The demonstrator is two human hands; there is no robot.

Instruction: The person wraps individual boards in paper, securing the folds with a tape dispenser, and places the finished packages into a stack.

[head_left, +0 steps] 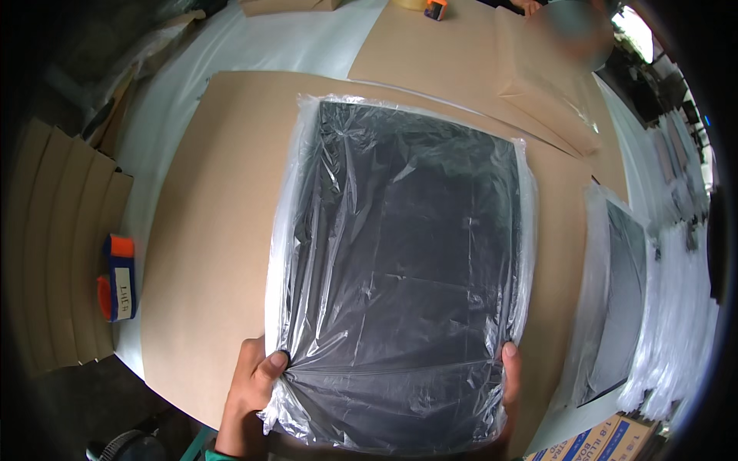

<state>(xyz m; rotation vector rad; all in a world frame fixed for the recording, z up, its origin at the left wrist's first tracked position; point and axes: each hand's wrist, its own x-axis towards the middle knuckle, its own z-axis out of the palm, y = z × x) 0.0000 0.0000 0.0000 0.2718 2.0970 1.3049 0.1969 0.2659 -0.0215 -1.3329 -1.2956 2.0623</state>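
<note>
A flat black rectangular board in a clear plastic bag [419,230] lies over the brown paper in front of me. The plastic is wrinkled and sticks out past the board's edges on the sides. My left hand [252,376] grips the lower left edge, thumb on top and fingers partly hidden below. At the lower right edge, my right hand [511,376] holds the same bagged board, its thumb showing and the other fingers mostly hidden. Creases run across the plastic between the two thumbs.
Brown paper [200,230] covers the table. A blue and orange tape dispenser [121,280] is beside stacked cardboard [58,246] at left. Right: another bagged black board [626,284], piled plastic bags [676,284]. A person's hand [529,6] is near a paper-wrapped package [550,92].
</note>
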